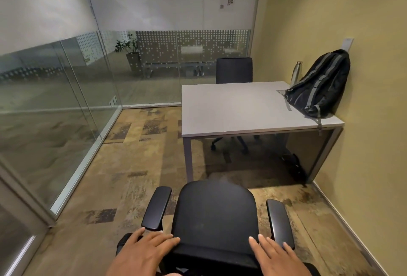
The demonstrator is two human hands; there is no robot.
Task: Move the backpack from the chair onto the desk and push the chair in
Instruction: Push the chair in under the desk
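The black backpack (321, 84) with grey stripes stands on the grey desk (237, 108), leaning against the yellow wall at the desk's right end. A black office chair (214, 212) with armrests stands on the carpet just in front of me, facing the desk and well short of it. My left hand (146, 250) lies on the left side of the chair's backrest top with fingers spread. My right hand (274, 253) rests on the right side of the backrest the same way. The chair's seat is hidden behind its backrest.
A metal bottle (296, 73) stands on the desk behind the backpack. A second black chair (234, 69) sits at the desk's far side. Glass partitions (66, 90) run along the left and back. The yellow wall (374, 121) bounds the right.
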